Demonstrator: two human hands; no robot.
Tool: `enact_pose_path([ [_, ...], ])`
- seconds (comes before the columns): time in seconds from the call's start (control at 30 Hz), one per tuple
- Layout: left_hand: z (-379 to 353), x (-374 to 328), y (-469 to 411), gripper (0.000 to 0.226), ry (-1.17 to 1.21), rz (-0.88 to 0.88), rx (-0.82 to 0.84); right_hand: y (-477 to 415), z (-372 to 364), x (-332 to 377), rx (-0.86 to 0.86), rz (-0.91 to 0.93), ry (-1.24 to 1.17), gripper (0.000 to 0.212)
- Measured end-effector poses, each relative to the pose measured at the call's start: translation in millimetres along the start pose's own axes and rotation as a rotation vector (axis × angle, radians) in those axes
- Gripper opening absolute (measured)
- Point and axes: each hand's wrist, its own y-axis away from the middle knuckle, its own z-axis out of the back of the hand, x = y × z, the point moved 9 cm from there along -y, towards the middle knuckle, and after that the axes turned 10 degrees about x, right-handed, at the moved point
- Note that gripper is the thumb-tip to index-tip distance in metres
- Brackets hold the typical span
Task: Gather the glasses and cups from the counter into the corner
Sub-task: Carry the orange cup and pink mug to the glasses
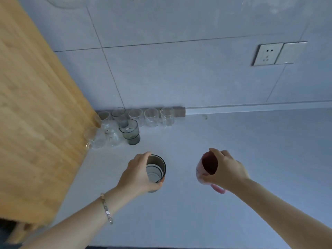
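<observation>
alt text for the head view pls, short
A person's left hand grips a dark-rimmed cup and the right hand a pink mug above a pale counter. Clear glasses and a grey tumbler cluster in the far corner by a wooden panel.

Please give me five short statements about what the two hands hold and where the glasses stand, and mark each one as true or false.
1. The left hand holds a dark-rimmed cup. True.
2. The right hand holds a clear glass. False: it holds a pink mug with a handle.
3. Several clear glasses stand in a row along the wall near the corner. True.
4. The grey tinted glass lies on its side. False: it stands upright, in front of the row.
5. The wall socket is above the corner, to the left of the glasses. False: it is on the wall far to the right.
</observation>
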Motion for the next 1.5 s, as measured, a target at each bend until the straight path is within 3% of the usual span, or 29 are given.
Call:
enact_pose_path([
  [0.13,22,37,-61,0.076,-0.063,0.013,0.042,-40,-21,35,0.006,-0.049,-0.025,0.091],
  [0.53,32,42,-215,0.084,-0.193,-0.019,0.065,-129,-27,50,0.080,-0.104,0.017,0.090],
  [0.83,32,53,-248,0.094,-0.164,-0.017,0.060,-208,-7,70,0.042,-0.111,0.009,0.088],
  [1.07,28,59,-251,0.094,-0.179,-0.084,0.038,-262,-33,97,0.049,-0.167,-0.062,0.092],
  [1.5,30,57,-250,0.090,-0.255,-0.093,0.070,-264,-48,106,0.105,-0.119,-0.154,0.103],
])
